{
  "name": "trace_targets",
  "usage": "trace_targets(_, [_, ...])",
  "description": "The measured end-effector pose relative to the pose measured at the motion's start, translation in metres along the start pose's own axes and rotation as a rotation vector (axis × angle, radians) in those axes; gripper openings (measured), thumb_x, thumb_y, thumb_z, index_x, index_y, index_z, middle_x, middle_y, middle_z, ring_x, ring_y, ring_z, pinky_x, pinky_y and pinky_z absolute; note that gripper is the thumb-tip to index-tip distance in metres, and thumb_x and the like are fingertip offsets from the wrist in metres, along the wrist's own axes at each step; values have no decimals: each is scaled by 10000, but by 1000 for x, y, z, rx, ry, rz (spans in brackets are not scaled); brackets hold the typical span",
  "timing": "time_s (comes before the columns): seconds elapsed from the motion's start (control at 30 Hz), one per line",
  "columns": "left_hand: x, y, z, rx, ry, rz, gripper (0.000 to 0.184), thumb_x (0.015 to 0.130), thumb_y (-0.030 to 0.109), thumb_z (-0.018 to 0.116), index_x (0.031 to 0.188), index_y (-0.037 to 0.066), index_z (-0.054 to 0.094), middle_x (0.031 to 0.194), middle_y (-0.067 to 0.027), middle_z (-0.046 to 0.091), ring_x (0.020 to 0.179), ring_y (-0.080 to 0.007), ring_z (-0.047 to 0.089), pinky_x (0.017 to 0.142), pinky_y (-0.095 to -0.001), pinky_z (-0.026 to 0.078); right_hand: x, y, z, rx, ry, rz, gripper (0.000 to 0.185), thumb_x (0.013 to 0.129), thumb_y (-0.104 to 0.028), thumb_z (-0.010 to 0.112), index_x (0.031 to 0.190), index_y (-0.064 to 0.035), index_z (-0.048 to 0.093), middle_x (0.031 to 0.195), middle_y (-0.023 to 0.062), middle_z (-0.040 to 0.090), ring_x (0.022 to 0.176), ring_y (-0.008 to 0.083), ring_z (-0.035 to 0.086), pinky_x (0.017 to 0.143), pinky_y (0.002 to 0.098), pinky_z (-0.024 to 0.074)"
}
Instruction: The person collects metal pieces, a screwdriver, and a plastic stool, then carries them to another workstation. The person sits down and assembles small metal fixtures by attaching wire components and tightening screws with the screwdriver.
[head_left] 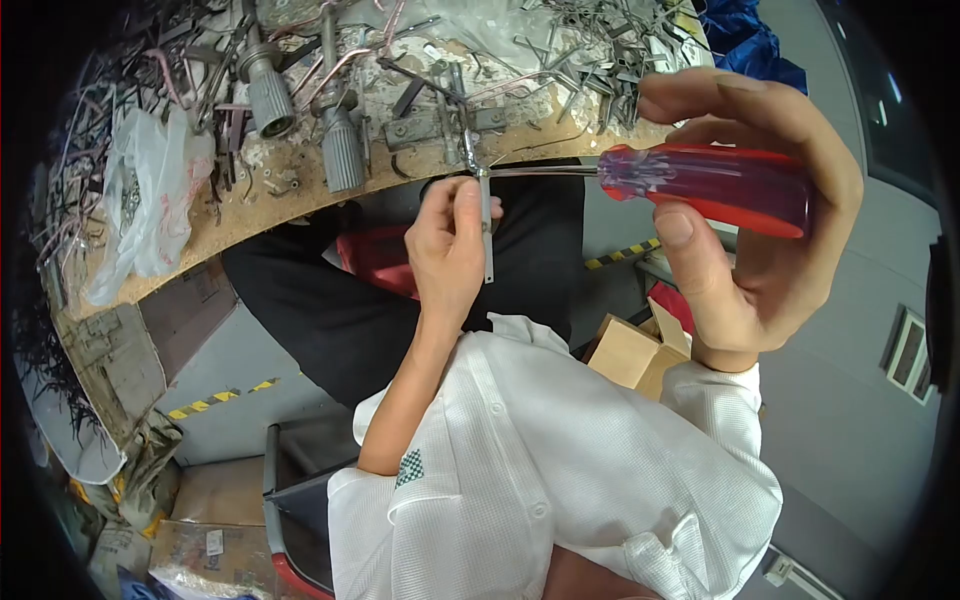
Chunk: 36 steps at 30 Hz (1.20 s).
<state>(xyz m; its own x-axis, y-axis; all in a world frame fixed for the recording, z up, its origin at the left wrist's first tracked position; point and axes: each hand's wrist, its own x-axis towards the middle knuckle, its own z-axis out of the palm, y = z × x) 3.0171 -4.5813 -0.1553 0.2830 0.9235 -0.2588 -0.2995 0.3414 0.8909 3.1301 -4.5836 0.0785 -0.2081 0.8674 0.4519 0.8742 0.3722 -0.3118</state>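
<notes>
My left hand [448, 240] pinches a narrow flat metal bar [488, 250] with small holes, held upright at the bench edge. The bar's upper end meets a slim metal fixture [466, 130] on the bench. My right hand [770, 190] is curled around the red and purple see-through handle of a screwdriver [710, 188]. Its thin shaft points left, and the tip reaches the top of the bar, close above my left fingers. Whether the tip sits in a screw is too small to tell.
Metal strips and scraps lie piled on the worn workbench [240, 225]. Two ribbed grey knobs, one a cylinder [342, 150], stand at its edge near a clear plastic bag [150, 190]. An open cardboard box [625, 350] and a red container [380, 255] are below.
</notes>
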Motion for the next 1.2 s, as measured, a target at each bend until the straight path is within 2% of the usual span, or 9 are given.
trace_targets(0.13, [5,9,4,-6,60,80,209,1017,146,580,1110,-35,626,865,-59,697,676,-57,589,619,-241,501,-7,18,-9,220,-30,29,586,816,-131,780,1298,20,482,1046,277,665,944,322,696,766,360,585])
trace_targets(0.2, [9,16,5,3,68,103,211,1015,137,586,1127,-40,613,884,-63,695,683,-59,589,623,-242,509,-6,24,-15,265,-131,-48,579,821,-113,764,1305,14,474,1046,283,663,945,346,695,778,381,585])
trace_targets(0.3, [15,23,5,-26,24,-16,215,1018,141,594,1136,-39,602,874,-65,681,687,-62,591,586,-234,506,-3,30,-21,309,-213,-103,565,823,-88,747,1305,8,470,1043,290,661,943,367,696,777,399,588])
trace_targets(0.37, [16,20,6,-24,26,-10,213,1021,145,591,1130,-37,600,854,-62,673,671,-62,586,574,-231,502,-1,33,-23,354,-279,-137,544,821,-55,728,1297,1,470,1036,299,660,938,385,698,763,415,594])
trace_targets(0.47, [18,15,6,-21,33,-3,208,1028,152,584,1120,-34,596,813,-55,659,639,-61,575,551,-224,495,-2,31,-22,326,-257,-90,538,830,-81,747,1287,-2,474,1027,283,668,922,374,703,758,416,596])
trace_targets(0.57, [18,16,8,102,60,92,191,1025,151,586,1086,-30,593,734,-34,623,571,-56,534,527,-227,474,-5,22,-19,289,-229,-26,532,844,-119,776,1272,-8,480,1012,259,680,899,358,712,750,417,599])
trace_targets(0.67, [19,11,10,111,94,74,182,1022,151,592,1065,-26,589,692,-21,600,543,-51,510,508,-227,446,-5,11,-16,266,-214,20,531,853,-145,796,1262,-12,484,1002,242,687,884,348,718,744,417,601])
trace_targets(0.9, [19,9,13,116,118,61,168,1011,144,604,1046,-19,585,652,-9,578,523,-43,485,481,-226,385,15,-4,-23,39,-394,219,636,794,-237,839,1260,-26,462,960,208,700,891,337,723,686,378,614])
trace_targets(1.2, [20,4,12,111,120,107,164,1006,132,605,1044,-26,585,645,-6,571,517,-40,474,474,-228,369,7,13,-20,206,-321,68,730,758,-204,874,1301,12,436,930,248,683,866,352,724,667,357,624])
